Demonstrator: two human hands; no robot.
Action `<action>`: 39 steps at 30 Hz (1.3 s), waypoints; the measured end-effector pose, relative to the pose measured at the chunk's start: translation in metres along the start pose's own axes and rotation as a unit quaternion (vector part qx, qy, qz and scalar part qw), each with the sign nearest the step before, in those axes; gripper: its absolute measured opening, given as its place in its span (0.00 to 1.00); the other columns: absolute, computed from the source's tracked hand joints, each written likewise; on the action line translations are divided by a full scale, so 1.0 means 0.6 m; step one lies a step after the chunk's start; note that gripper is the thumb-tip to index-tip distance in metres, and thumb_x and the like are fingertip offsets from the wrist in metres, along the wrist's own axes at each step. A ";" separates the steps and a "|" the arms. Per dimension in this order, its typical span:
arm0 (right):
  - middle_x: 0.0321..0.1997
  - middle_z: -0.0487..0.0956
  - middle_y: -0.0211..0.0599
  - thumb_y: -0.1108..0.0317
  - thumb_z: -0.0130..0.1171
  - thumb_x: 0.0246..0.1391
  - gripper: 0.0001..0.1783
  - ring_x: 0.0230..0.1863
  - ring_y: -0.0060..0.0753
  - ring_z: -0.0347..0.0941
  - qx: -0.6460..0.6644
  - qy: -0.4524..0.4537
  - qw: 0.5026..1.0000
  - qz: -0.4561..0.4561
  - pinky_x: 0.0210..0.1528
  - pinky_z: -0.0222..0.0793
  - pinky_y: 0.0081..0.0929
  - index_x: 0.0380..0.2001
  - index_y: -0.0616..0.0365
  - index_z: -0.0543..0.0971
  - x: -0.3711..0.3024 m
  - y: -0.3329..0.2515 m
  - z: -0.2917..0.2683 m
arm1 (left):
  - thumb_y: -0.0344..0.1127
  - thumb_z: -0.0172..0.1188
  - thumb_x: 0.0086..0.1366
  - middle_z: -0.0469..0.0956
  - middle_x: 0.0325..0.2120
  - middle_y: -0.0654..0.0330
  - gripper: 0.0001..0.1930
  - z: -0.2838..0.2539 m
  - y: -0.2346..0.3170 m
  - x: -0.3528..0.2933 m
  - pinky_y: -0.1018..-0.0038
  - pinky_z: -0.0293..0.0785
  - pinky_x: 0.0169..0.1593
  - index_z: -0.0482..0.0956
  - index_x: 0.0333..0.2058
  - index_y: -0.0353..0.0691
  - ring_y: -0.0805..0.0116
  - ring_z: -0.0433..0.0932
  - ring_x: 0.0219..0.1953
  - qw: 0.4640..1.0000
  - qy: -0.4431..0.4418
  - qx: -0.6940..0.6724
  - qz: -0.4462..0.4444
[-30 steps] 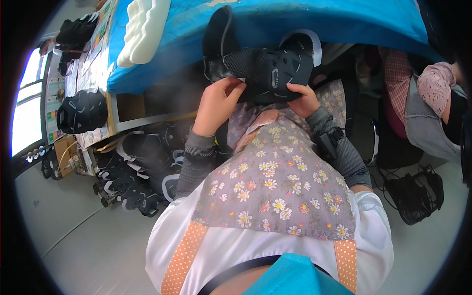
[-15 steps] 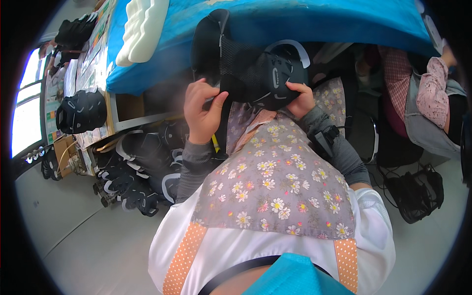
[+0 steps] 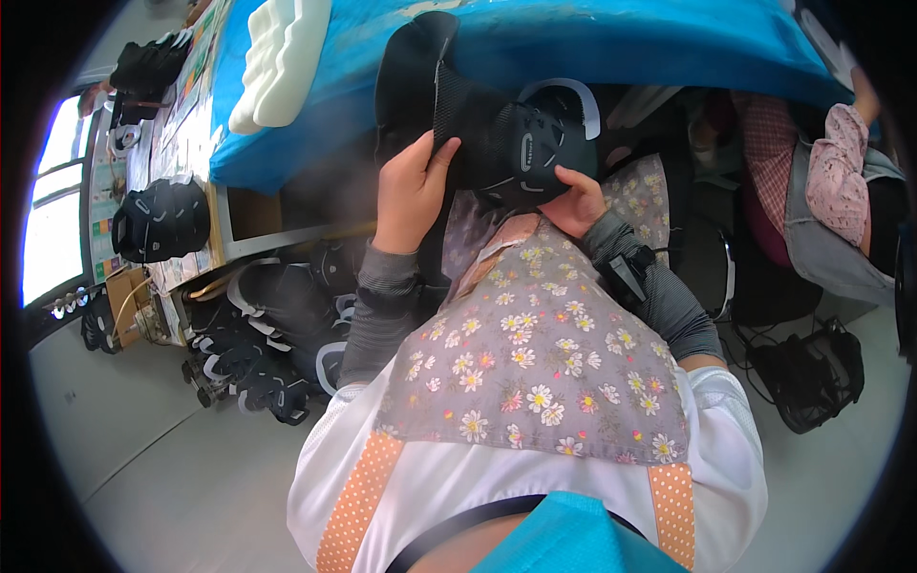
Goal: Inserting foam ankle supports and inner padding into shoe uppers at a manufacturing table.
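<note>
Both my hands hold a black sewn piece [image 3: 478, 119], partly mesh, with grey line markings and a tall curved flap at its left. It looks like a boot upper, but I cannot be sure of its kind. A white curved strip [image 3: 573, 88] arches over its right part. My left hand [image 3: 411, 191] pinches the mesh edge beside the flap between thumb and fingers. At the lower right of the piece is my right hand [image 3: 577, 202], its thumb on the face and its fingers partly hidden beneath. The piece is held over my lap, by the blue-covered table [image 3: 650, 43].
A white wavy-edged piece [image 3: 277, 62] lies on the table's left part. Several similar black pieces with white trim [image 3: 272, 372] are heaped at the left, and more lie in a stack [image 3: 160, 220]. A co-worker's sleeve [image 3: 838, 162] is at the right, near a black bag-like thing [image 3: 807, 377].
My left hand has moved slightly up and right along the mesh edge. The flap has tilted right, and my right hand has slid a little down and left on the piece.
</note>
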State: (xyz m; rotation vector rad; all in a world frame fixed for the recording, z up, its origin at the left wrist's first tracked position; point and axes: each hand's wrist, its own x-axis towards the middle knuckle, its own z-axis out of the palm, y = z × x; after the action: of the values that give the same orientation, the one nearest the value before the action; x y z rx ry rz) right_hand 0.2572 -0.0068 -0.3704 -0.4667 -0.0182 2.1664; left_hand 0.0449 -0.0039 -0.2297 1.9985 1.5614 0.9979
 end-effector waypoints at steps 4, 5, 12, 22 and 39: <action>0.54 0.72 0.41 0.67 0.54 0.52 0.25 0.56 0.40 0.67 -0.077 -0.042 0.996 -0.019 0.62 0.56 0.41 0.54 0.60 0.69 -0.020 -0.002 0.038 | 0.31 0.56 0.63 0.72 0.21 0.45 0.08 0.002 0.017 0.021 0.68 0.67 0.24 0.74 0.36 0.32 0.48 0.72 0.21 0.994 0.076 0.078 0.020; 0.51 0.75 0.41 0.68 0.55 0.53 0.21 0.54 0.39 0.69 -0.074 -0.063 0.995 -0.031 0.60 0.59 0.39 0.51 0.61 0.71 -0.025 -0.007 0.054 | 0.31 0.55 0.63 0.73 0.22 0.44 0.07 -0.002 0.026 0.035 0.66 0.67 0.24 0.74 0.38 0.33 0.47 0.73 0.23 0.993 0.086 0.079 0.025; 0.52 0.74 0.45 0.66 0.52 0.54 0.21 0.54 0.42 0.69 0.018 0.057 0.998 -0.033 0.60 0.60 0.41 0.50 0.65 0.71 -0.006 -0.033 0.068 | 0.42 0.49 0.66 0.76 0.22 0.48 0.13 0.073 -0.015 0.147 0.56 0.71 0.29 0.74 0.30 0.39 0.46 0.75 0.27 0.957 0.049 0.282 0.046; 0.53 0.74 0.43 0.66 0.53 0.55 0.21 0.55 0.40 0.68 0.050 0.019 0.998 -0.042 0.61 0.59 0.40 0.51 0.63 0.70 -0.001 -0.016 0.057 | 0.47 0.45 0.67 0.77 0.22 0.48 0.21 0.130 -0.099 0.170 0.58 0.74 0.32 0.75 0.25 0.36 0.47 0.77 0.27 0.943 -0.093 0.319 0.033; 0.48 0.77 0.43 0.65 0.50 0.56 0.19 0.47 0.40 0.73 -0.020 0.032 0.999 -0.025 0.56 0.65 0.37 0.47 0.66 0.74 0.011 -0.021 0.061 | 0.46 0.47 0.66 0.76 0.19 0.49 0.21 0.134 -0.083 0.159 0.59 0.74 0.30 0.76 0.22 0.38 0.48 0.77 0.27 0.939 -0.075 0.335 0.012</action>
State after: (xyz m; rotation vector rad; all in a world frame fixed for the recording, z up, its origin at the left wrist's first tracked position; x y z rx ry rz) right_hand 0.2514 0.0115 -0.3359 -0.5532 -0.0367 2.1037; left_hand 0.0833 0.1095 -0.2905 2.4528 1.9663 0.3091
